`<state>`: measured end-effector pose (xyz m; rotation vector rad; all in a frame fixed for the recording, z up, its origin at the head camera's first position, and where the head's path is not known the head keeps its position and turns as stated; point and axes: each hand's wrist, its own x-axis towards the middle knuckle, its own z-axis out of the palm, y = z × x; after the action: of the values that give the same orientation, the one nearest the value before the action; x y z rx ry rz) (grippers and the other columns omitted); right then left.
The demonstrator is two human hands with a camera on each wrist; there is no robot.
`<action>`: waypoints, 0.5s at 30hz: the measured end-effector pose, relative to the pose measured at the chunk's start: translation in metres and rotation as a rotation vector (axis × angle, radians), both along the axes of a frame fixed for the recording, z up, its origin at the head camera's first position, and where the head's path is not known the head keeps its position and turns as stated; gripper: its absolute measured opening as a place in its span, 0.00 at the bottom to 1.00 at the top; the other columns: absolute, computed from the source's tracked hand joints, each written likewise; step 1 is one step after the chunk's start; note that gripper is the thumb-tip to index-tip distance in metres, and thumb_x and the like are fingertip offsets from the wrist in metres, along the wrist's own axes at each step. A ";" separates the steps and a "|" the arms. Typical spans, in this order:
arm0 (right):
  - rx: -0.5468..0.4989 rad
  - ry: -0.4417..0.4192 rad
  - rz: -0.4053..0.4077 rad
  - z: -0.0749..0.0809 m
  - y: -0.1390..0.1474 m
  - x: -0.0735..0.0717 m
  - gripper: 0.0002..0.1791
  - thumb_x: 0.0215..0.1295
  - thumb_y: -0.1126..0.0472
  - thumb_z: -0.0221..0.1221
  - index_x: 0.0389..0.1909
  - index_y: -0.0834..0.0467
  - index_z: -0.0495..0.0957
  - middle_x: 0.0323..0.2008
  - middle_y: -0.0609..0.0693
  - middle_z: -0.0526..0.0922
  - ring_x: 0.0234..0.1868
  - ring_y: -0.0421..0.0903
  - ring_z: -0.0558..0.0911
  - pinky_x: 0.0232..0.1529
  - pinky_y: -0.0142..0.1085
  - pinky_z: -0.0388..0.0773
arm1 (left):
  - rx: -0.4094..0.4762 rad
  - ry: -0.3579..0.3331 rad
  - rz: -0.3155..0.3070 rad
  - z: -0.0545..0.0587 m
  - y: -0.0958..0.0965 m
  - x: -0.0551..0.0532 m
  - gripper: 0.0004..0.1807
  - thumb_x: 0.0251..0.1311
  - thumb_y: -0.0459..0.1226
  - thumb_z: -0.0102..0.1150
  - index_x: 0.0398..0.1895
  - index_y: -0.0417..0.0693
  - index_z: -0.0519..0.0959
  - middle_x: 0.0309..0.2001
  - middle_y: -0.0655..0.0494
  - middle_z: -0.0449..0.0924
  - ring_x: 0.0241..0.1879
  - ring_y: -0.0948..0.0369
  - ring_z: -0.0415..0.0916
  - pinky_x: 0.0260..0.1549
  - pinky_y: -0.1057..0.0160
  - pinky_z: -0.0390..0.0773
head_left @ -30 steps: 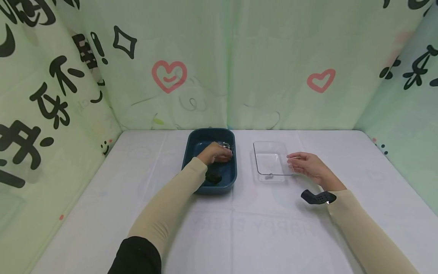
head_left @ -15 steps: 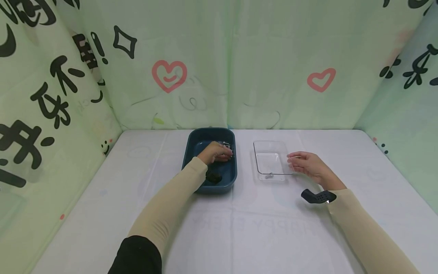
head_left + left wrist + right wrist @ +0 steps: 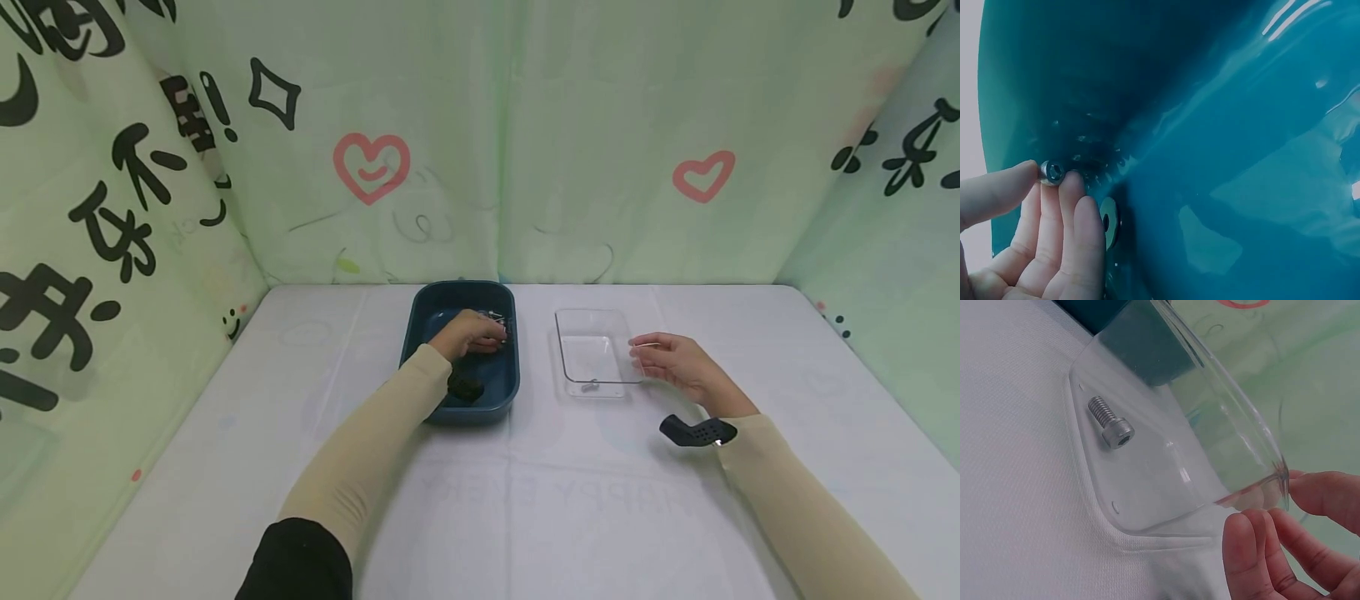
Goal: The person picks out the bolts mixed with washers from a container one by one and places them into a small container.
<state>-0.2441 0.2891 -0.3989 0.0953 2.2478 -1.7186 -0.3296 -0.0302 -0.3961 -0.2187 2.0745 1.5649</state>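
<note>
In the head view my left hand (image 3: 472, 333) reaches into the dark blue tub (image 3: 501, 400). Between thumb and fingertips it pinches a small hex socket screw (image 3: 1054, 172), seen head-on in the left wrist view. A metal washer (image 3: 1109, 223) shows right beside those fingers. My right hand (image 3: 678, 367) holds the rim of a clear plastic box (image 3: 596, 382) between thumb and fingers. Inside that box lies one silver socket head screw (image 3: 1110, 424), plain in the right wrist view.
Shiny metal pieces (image 3: 495, 317) lie in the tub just past my left hand. A dark object (image 3: 467, 387) is in the tub's near part, partly behind the sleeve. Both containers stand on a white-covered table (image 3: 570, 500), with pale green printed curtains (image 3: 585, 108) behind.
My left hand has shifted very slightly to the left within the tub. The right hand and the clear box have stayed where they were.
</note>
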 end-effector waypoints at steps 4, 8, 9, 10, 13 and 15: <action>-0.008 -0.003 -0.004 0.001 0.000 0.000 0.24 0.68 0.60 0.54 0.59 0.69 0.63 0.34 0.34 0.78 0.36 0.29 0.79 0.41 0.23 0.79 | 0.013 -0.001 0.007 0.001 -0.002 -0.001 0.14 0.59 0.32 0.59 0.48 0.36 0.79 0.51 0.43 0.80 0.50 0.52 0.81 0.49 0.62 0.80; -0.008 -0.002 -0.004 0.001 -0.001 0.000 0.25 0.68 0.60 0.53 0.60 0.70 0.62 0.35 0.34 0.78 0.36 0.29 0.79 0.41 0.23 0.79 | 0.025 0.016 0.001 0.003 -0.003 0.000 0.13 0.61 0.32 0.56 0.48 0.36 0.79 0.51 0.42 0.80 0.51 0.51 0.80 0.50 0.61 0.80; -0.006 -0.001 -0.003 0.001 -0.001 0.001 0.26 0.68 0.60 0.53 0.61 0.70 0.61 0.35 0.34 0.79 0.36 0.29 0.79 0.41 0.23 0.79 | 0.028 0.022 0.001 0.004 -0.004 0.000 0.13 0.61 0.32 0.56 0.49 0.36 0.79 0.51 0.42 0.80 0.50 0.52 0.80 0.50 0.60 0.80; -0.004 0.001 -0.001 0.002 -0.001 0.001 0.26 0.68 0.60 0.53 0.61 0.71 0.61 0.35 0.34 0.79 0.36 0.29 0.79 0.41 0.23 0.79 | 0.030 0.028 -0.003 0.005 -0.005 0.001 0.13 0.61 0.32 0.56 0.48 0.36 0.79 0.51 0.42 0.80 0.50 0.51 0.80 0.49 0.60 0.80; 0.003 0.000 -0.001 0.002 -0.001 0.001 0.26 0.68 0.61 0.52 0.61 0.71 0.60 0.35 0.33 0.78 0.36 0.28 0.79 0.42 0.23 0.79 | 0.038 0.054 -0.018 0.007 -0.007 0.001 0.10 0.61 0.32 0.57 0.44 0.36 0.81 0.46 0.44 0.82 0.45 0.53 0.83 0.45 0.62 0.82; 0.003 0.000 -0.004 0.001 -0.001 0.001 0.26 0.69 0.61 0.52 0.62 0.71 0.60 0.35 0.33 0.78 0.36 0.29 0.78 0.42 0.23 0.79 | 0.040 0.070 -0.029 0.007 -0.008 0.001 0.10 0.60 0.32 0.58 0.43 0.37 0.81 0.45 0.44 0.83 0.44 0.54 0.83 0.45 0.63 0.82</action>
<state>-0.2432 0.2883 -0.3975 0.1001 2.2516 -1.7170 -0.3289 -0.0387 -0.3888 -0.1207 2.0879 1.6165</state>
